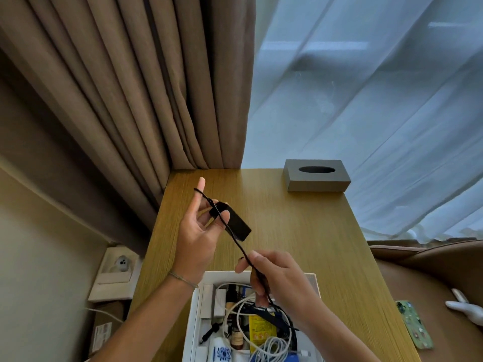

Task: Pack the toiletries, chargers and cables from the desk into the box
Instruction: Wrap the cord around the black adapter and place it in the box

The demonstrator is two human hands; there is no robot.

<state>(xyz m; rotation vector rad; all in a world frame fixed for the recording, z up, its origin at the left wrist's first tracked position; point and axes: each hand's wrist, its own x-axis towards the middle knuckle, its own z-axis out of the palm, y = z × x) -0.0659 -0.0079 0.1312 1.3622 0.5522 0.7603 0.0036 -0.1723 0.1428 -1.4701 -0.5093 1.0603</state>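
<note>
From the head camera we see our left hand (198, 231) holding a black charger (235, 223) above the bench (300, 231). Our right hand (277, 278) pinches its black cable (236, 240), pulled tight between both hands. The white box (194, 309) sits below, full of cables and bottles.

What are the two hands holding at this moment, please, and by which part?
A black charger with its cable: the left hand holds the charger's body, the right hand pinches the cable lower down.
</note>
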